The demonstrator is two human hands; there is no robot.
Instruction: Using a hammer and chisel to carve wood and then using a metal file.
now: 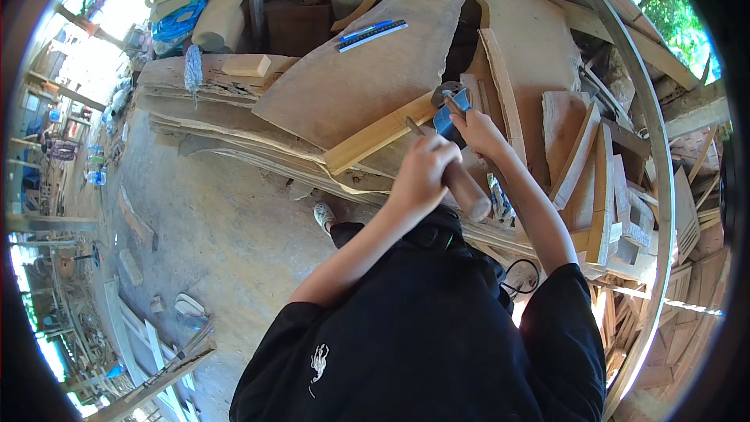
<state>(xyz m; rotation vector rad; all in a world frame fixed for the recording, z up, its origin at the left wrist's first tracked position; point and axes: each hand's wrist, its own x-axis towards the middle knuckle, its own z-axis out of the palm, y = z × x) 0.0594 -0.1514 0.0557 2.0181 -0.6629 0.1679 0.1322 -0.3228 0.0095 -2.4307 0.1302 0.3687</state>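
Note:
My left hand (426, 176) is closed around a chisel; its thick wooden handle (467, 194) sticks out behind the fist. The narrow metal tip points toward a squared yellowish wooden bar (375, 139), which lies slantwise over the bench edge. At the bar's far right end stands a blue and dark metal tool (451, 113), perhaps a clamp or vise; I cannot tell which. My right hand (479, 133) is closed on a thin handle at this tool. A ruler (373, 35) and a blue pen (365, 32) rest on the broad wooden slab beyond.
Stacked rough slabs (234, 121) form the work surface, with a small wooden block (246, 66) at left. Offcuts (600, 195) crowd the right side, beside a long curved strip (662, 187). More timber lies on the concrete floor (234, 227) at lower left.

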